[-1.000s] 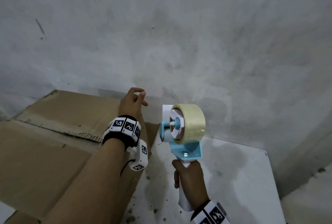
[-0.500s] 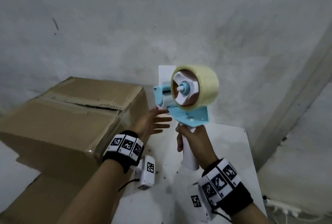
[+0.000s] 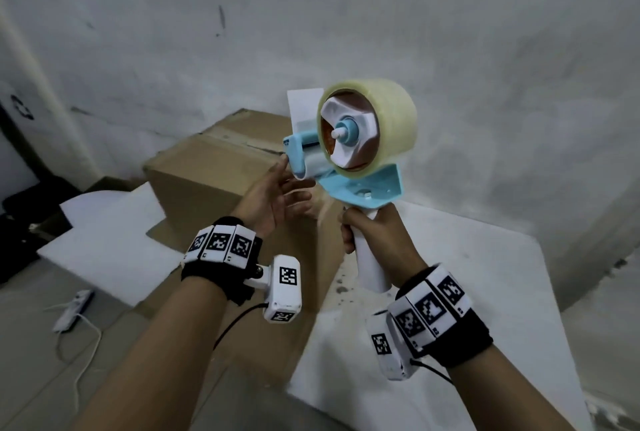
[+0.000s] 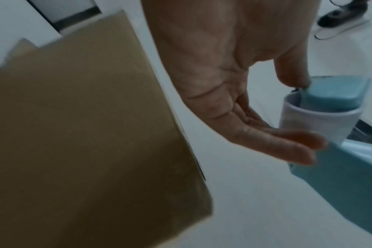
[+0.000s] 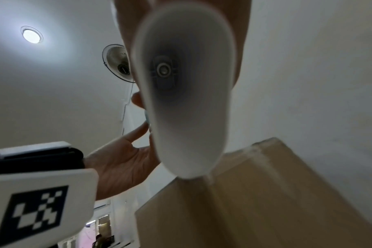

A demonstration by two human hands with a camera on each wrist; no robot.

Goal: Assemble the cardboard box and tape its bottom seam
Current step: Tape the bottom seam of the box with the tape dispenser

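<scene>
A brown cardboard box [image 3: 207, 178] stands on the white table [image 3: 485, 292] with its folded flaps on top and a seam running across them. My right hand [image 3: 377, 233] grips the white handle [image 5: 185, 94] of a blue tape dispenser [image 3: 363, 185], held upright in the air right of the box; a roll of clear tape [image 3: 381, 119] sits on its hub. My left hand [image 3: 277, 195] is open, its fingers straight, and its thumb tip touches the blue front end of the dispenser [image 4: 338, 94]. In the left wrist view the box [image 4: 85, 134] fills the left side.
A grey plaster wall rises close behind the table. White foam sheets [image 3: 114, 233] lie left of the box. On the floor at the left lies a white power strip [image 3: 72, 309] with its cable. A wall fan [image 5: 117, 63] and a ceiling lamp [image 5: 31, 35] show overhead.
My left hand left the box top and came across to the dispenser's front end. My right hand lifted the dispenser higher. The head view swung left and down, so the box appears farther away.
</scene>
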